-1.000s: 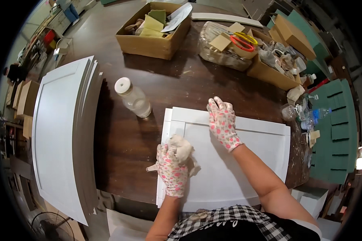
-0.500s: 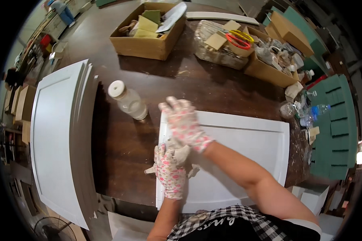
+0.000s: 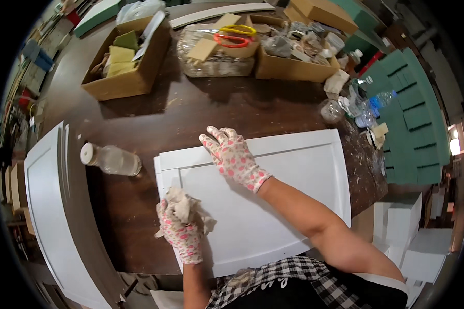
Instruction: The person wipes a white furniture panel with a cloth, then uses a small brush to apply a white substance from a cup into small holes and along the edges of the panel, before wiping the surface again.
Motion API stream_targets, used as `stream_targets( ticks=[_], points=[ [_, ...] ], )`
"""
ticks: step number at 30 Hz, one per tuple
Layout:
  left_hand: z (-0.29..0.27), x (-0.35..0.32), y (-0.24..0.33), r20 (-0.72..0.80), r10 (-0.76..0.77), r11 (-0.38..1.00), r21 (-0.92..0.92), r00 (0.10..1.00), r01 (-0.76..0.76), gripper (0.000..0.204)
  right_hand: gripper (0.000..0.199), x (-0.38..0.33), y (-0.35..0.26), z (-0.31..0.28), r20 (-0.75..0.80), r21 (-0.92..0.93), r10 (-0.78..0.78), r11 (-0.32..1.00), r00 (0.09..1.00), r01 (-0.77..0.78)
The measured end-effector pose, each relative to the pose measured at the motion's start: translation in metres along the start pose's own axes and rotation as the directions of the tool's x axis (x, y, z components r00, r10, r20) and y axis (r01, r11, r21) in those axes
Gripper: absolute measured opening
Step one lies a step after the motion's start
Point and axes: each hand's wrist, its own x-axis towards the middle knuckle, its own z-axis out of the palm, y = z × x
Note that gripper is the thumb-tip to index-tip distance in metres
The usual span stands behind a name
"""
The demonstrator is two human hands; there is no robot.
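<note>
A white frame-style panel [image 3: 252,226] with a recessed middle lies in front of me on the dark table. My left hand [image 3: 180,238], in a white glove with pink spots, grips a crumpled off-white rag [image 3: 178,205] at the panel's left edge. Loose ends of the rag hang out on both sides of the glove. In a matching glove, my right hand [image 3: 234,158] is over the panel's far border, fingers stretched out and nothing in them. Whether its fingertips touch the surface I cannot tell. A clear jar with a white lid [image 3: 119,160] lies or tilts left of the panel.
Stacked white panels [image 3: 49,180] stand at the left. Along the far side are a carton of sanding pads [image 3: 111,85], a plastic-wrapped bundle [image 3: 214,64] with red and yellow scissors [image 3: 237,36], and a carton of odds and ends [image 3: 288,67]. Plastic bottles [image 3: 368,110] crowd the right edge.
The view has turned, shifting the table's contents. My hands have drawn apart: the right one is away from the rag, farther along the panel's far border. The left still holds the rag.
</note>
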Motion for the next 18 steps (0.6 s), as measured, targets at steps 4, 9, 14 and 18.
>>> stream_targets(
  ticks=[4, 9, 14, 18],
  points=[
    [-0.013, -0.002, 0.01, -0.041, 0.198, 0.918, 0.359, 0.979, -0.171, 0.039, 0.035, -0.057, 0.116, -0.041, 0.056, -0.31, 0.182, 0.938, 0.982, -0.156],
    [-0.003, -0.001, 0.009, 0.012, 0.193, 0.922, 0.339, 0.981, -0.185, 0.043, 0.038, -0.052, 0.15, -0.063, 0.423, -0.233, 0.317, 0.943, 0.849, -0.237],
    [-0.006, -0.003, 0.003, -0.039, 0.15, 0.947, 0.292, 0.988, -0.132, 0.044, 0.031, -0.062, 0.125, -0.049, 0.082, -0.084, 0.161, 0.984, 0.984, -0.154],
    [-0.006, -0.003, 0.004, -0.028, 0.141, 0.945, 0.3, 0.99, -0.126, 0.044, 0.031, -0.125, 0.25, -0.089, 0.103, -0.373, 0.429, 0.853, 0.898, -0.365]
  ],
)
